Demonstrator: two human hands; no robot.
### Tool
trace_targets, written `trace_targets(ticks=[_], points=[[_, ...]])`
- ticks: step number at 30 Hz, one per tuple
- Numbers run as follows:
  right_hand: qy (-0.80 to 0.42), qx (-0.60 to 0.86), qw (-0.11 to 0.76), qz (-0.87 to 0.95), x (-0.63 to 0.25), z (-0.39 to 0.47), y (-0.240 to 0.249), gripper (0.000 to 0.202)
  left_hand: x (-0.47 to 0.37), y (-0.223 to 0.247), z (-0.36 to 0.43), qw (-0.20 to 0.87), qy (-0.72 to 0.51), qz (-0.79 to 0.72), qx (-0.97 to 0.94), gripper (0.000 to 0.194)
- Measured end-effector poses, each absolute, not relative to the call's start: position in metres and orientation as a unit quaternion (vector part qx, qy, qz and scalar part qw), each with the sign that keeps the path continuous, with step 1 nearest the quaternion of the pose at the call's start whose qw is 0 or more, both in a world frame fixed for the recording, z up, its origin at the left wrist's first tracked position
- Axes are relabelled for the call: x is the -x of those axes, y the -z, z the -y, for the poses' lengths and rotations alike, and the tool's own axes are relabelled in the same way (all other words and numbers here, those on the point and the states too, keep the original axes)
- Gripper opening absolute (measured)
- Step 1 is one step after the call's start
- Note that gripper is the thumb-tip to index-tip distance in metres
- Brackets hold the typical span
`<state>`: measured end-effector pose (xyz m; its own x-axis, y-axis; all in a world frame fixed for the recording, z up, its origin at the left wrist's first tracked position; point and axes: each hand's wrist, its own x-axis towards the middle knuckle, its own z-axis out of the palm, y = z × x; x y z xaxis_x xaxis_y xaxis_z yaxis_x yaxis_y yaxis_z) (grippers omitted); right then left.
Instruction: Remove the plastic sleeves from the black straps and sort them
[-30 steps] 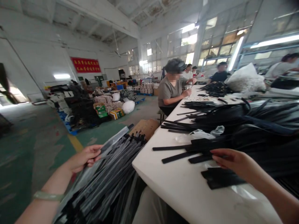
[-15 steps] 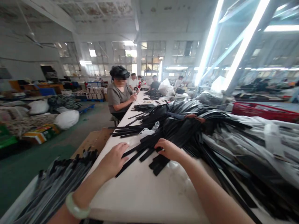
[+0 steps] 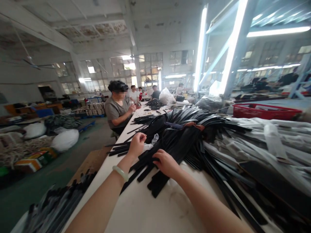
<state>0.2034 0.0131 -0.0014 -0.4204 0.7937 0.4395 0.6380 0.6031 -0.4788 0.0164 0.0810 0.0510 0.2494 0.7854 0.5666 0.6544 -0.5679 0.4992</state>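
Many flat black strips (image 3: 179,139) lie in a heap across the white table (image 3: 136,210), some ends pointing toward me. My left hand (image 3: 137,143) is raised over the left part of the strips, beside a crumpled clear plastic bag (image 3: 148,146). Its fingers are closed in a pinch, and anything between them is too small to make out. To the right, my right hand (image 3: 165,162) rests on the strips with curled fingers around the edge of one or more. A pale green bangle (image 3: 120,173) circles my left wrist.
A person (image 3: 119,108) sits at the table's left edge. Bundled strips (image 3: 58,200) stand at the lower left. White-wrapped bundles (image 3: 272,139) and a red crate (image 3: 266,111) are on the right. More people sit farther back.
My left hand has moved forward and right, and its fingers have closed. My right hand stays on the strips, slightly lower left in view. The camera view has shifted.
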Motion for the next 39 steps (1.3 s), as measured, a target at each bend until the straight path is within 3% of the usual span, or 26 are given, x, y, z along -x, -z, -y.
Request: trace_targets(ticks=[2,5,7,9,12,16,20,23,27,33,39], points=[[-0.117,0.432,0.363,0.817,-0.201,-0.013,0.001,0.018,-0.012,-0.053,-0.081,0.111,-0.4,-0.438,-0.797,0.016],[-0.117,0.422,0.38,0.815,-0.199,-0.013,0.002,0.013,-0.011,-0.047,-0.088,0.171,-0.374,-0.422,-0.808,0.028],[-0.122,0.412,0.379,0.819,-0.199,-0.014,0.003,0.012,-0.015,-0.04,-0.094,0.209,-0.383,-0.433,-0.789,0.024],[-0.125,0.404,0.381,0.822,-0.199,-0.015,0.005,0.012,-0.02,-0.036,-0.099,0.241,-0.418,-0.451,-0.751,0.011],[-0.13,0.403,0.402,0.812,-0.2,-0.016,0.008,0.017,-0.025,-0.043,-0.102,0.29,-0.504,-0.46,-0.671,0.018],[-0.184,0.407,0.488,0.75,-0.195,-0.016,0.008,0.044,-0.029,-0.073,-0.085,0.401,-0.594,-0.409,-0.566,0.038],[-0.307,0.351,0.601,0.649,-0.183,-0.011,-0.002,0.08,-0.043,-0.097,-0.045,0.507,-0.609,-0.342,-0.505,0.046],[-0.382,0.269,0.635,0.615,-0.177,-0.01,-0.007,0.058,-0.054,-0.093,-0.021,0.544,-0.607,-0.333,-0.474,0.049],[-0.411,0.354,0.59,0.599,-0.187,-0.016,-0.008,0.027,-0.046,-0.074,-0.013,0.501,-0.668,-0.363,-0.413,0.047],[-0.113,0.459,0.485,0.736,-0.213,-0.007,-0.022,0.022,0.027,-0.067,0.007,0.374,-0.741,-0.457,-0.319,0.039],[-0.037,0.492,0.362,0.791,-0.21,0.001,-0.028,0.022,0.103,-0.067,0.101,0.289,-0.755,-0.524,-0.268,0.044]])
